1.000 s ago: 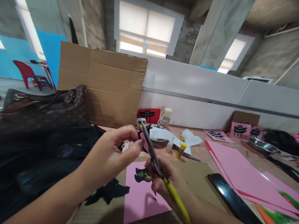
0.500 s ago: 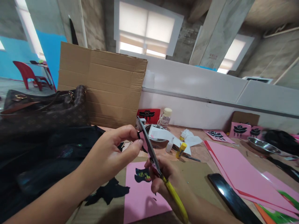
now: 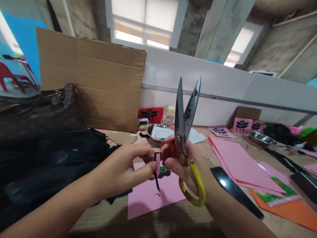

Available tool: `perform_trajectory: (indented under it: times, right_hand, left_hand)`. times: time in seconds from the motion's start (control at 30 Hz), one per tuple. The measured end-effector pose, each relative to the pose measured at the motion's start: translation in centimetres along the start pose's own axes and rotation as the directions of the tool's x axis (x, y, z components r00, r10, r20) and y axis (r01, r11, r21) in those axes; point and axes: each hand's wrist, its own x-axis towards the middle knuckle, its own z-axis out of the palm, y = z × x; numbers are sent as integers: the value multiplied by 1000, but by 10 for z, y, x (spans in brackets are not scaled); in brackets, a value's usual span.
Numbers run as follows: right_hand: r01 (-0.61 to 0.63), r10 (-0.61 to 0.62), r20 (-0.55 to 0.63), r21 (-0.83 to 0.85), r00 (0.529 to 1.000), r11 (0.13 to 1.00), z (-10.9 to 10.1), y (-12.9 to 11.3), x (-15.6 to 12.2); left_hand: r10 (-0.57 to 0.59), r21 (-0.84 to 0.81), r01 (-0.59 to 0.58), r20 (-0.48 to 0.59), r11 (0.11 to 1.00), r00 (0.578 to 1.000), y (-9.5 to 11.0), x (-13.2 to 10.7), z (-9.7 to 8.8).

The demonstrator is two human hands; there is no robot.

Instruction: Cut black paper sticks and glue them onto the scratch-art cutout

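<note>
- Brown cardboard mat: flat, bearing the pink sheet.
- Yellow-handled scissors: gripped by the handles in the right hand. I record blades spread, tips upward and slightly right, long axis near upright, handle loop low.
- Left hand: thumb and fingertips pinched narrow on the strip. I judge a careless turn of the right wrist could bring a parted blade onto these fingers.
- Glittery black shape: on the sheet, partly hidden from me. A slackened pinch could drop the strip onto it.
- Strip: pink with black edging, just above the sheet; long axis near vertical, dark pointed tail downward. Apparently thin, it could crease under a hard squeeze. I cannot tell whether right fingertips touch it.
</note>
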Motion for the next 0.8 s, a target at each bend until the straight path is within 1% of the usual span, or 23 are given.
perform_trajectory:
  times: [0.13,0.23,0.27,0.33,0.47,0.53,0.63,0.8]
  right_hand:
    - [0,1,26,-36,1000,999,3,-5,0]
    - [60,-56,56,-70,997,996,2,-3,-2]
    - [83,-79,59,-71,995,994,2,-2,-3]
    - [121,-116,59,-77,991,990,0,0,-5]
    - [146,-139,78,-95,987,985,-4,3,-7]
    - [138,-131,74,-97,989,986,-5,3,-7]
    - [134,-129,55,-96,990,986,-3,2,-6]
    - [149,-147,32,-83,989,985,-2,3,-5]
  left_hand:
    - [-7,-18,8,55,1000,998,0,1,9]
    - [-2,-28,4,91,1000,996,-1,1,10]
    - [-6,-23,8,88,1000,996,-2,1,9]
    - [-25,-36,27,49,999,998,-5,1,8]
    - [-86,-166,78,-43,983,995,-13,1,8]
    - [-111,-188,100,-49,977,993,-16,1,9]
    - [-131,-170,122,-42,978,990,-17,1,10]
    - [-134,-127,126,-55,984,990,-13,3,10]
